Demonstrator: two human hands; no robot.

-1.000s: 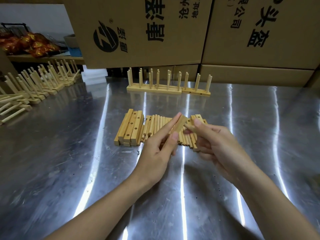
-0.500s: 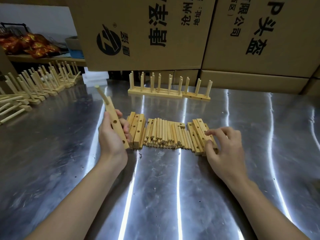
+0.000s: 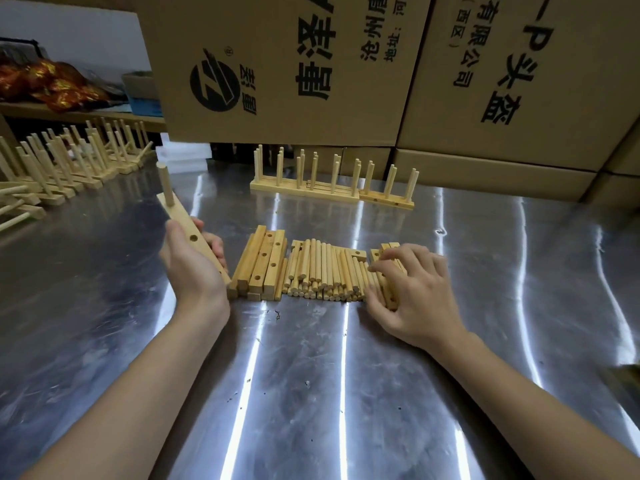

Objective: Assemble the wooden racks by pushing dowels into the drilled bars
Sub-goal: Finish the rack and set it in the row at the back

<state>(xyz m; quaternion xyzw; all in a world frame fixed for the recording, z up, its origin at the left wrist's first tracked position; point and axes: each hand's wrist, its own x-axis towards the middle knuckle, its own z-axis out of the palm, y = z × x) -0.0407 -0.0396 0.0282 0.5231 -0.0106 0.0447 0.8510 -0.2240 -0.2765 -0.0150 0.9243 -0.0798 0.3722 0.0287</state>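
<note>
Two bare forearms are showing, with no sleeve, glove, watch or ring anywhere on them. The left hand [image 3: 192, 268] and the right hand [image 3: 414, 296] are both showing slim fingers [image 3: 391, 256] with short, unpainted nails; behind the fingers, the wrists are showing nothing worn.
</note>
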